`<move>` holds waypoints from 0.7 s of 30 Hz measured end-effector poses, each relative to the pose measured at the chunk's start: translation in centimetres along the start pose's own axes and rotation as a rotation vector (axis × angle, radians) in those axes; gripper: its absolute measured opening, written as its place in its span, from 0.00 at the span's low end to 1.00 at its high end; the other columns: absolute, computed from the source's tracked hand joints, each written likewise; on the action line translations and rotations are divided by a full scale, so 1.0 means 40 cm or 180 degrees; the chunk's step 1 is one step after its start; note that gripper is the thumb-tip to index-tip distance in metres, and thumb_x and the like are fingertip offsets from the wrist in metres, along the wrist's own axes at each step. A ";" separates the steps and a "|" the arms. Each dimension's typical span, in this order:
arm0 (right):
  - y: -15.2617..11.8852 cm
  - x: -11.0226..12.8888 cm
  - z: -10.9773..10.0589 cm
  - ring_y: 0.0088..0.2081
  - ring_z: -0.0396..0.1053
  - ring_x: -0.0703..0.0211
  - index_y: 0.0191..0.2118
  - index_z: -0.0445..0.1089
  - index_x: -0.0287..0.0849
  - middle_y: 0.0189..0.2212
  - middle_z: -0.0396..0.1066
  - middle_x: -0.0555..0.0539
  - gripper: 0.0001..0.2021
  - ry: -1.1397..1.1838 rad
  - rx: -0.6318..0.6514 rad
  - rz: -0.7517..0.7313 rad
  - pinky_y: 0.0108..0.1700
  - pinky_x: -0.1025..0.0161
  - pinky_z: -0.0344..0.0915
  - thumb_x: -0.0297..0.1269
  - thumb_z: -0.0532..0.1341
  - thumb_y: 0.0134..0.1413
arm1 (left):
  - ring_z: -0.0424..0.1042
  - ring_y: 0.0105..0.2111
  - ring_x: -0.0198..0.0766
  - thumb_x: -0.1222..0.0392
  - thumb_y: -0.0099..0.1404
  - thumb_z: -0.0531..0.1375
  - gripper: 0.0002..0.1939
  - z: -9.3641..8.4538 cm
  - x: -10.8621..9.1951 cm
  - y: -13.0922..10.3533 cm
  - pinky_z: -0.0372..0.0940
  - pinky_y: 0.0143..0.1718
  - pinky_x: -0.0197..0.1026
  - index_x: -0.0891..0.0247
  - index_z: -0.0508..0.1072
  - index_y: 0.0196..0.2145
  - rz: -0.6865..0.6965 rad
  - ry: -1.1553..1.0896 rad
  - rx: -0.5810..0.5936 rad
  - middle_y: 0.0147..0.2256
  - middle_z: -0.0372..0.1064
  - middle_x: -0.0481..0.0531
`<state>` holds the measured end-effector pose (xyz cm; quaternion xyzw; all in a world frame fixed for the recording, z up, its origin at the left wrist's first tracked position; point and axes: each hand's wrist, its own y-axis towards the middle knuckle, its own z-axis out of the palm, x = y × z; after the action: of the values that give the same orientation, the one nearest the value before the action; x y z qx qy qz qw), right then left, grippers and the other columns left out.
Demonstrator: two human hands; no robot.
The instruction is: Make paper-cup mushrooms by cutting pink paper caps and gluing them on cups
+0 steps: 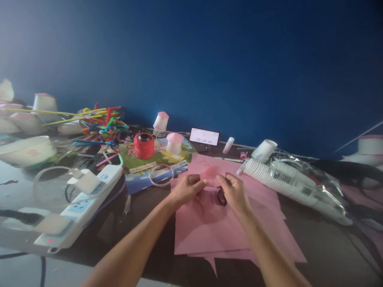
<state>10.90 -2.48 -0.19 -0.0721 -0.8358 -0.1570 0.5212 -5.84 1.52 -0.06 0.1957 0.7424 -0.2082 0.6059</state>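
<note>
A small piece of pink paper (209,173), rounded along its top edge, is stretched between my hands over the pink sheets. My left hand (190,188) pinches its left side, thumb pointing right. At its right side, the fingers of my right hand (234,192) are closed on the edge. Black loop handles (222,197), like those of scissors, show just beneath my right fingers. Whether that hand also grips them I cannot tell; the blades are hidden. Flat under both hands lie several overlapping sheets of pink paper (194,235).
A sleeve of paper cups (281,185) lies at the right. Left are a power strip (80,207), a red string spool (144,146) and a tape roll (161,175). Behind stand a pink-roofed cup (174,143), a timer phone (204,136) and a glue stick (228,145). Pipe cleaners (104,119) are heaped far left.
</note>
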 end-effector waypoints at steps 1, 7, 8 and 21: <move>-0.001 -0.001 0.002 0.17 0.52 0.68 0.19 0.55 0.42 0.13 0.53 0.57 0.17 0.0007 -0.0011 -0.0011 0.21 0.70 0.51 0.45 0.56 0.51 | 0.53 0.14 0.26 0.47 0.58 0.53 0.18 0.000 -0.001 -0.001 0.47 0.14 0.30 0.64 0.62 0.21 0.0002 -0.0029 0.0005 0.16 0.57 0.43; -0.006 0.009 0.009 0.20 0.53 0.67 0.21 0.60 0.41 0.15 0.54 0.56 0.15 -0.0013 0.0049 -0.0051 0.22 0.70 0.51 0.45 0.56 0.51 | 0.51 0.14 0.25 0.50 0.56 0.56 0.15 0.008 -0.003 0.002 0.45 0.15 0.30 0.65 0.62 0.21 -0.0059 -0.0118 -0.0043 0.15 0.55 0.42; -0.007 0.011 0.009 0.20 0.54 0.66 0.22 0.62 0.41 0.16 0.55 0.55 0.14 -0.0007 0.0075 -0.0060 0.23 0.70 0.52 0.45 0.56 0.51 | 0.50 0.13 0.25 0.51 0.56 0.57 0.15 0.010 -0.003 0.003 0.46 0.15 0.30 0.65 0.62 0.21 -0.0066 -0.0138 -0.0061 0.15 0.55 0.42; -0.009 0.014 0.007 0.21 0.54 0.66 0.21 0.62 0.40 0.15 0.56 0.55 0.15 -0.0126 0.0078 0.0020 0.24 0.69 0.53 0.45 0.56 0.51 | 0.51 0.15 0.25 0.49 0.55 0.57 0.16 0.015 0.004 0.007 0.45 0.15 0.30 0.64 0.61 0.21 -0.0092 -0.0070 -0.0189 0.16 0.54 0.42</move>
<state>10.30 -2.74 0.11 -0.0714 -0.8475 -0.1436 0.5060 -5.25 1.44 -0.32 0.1647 0.7443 -0.1969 0.6165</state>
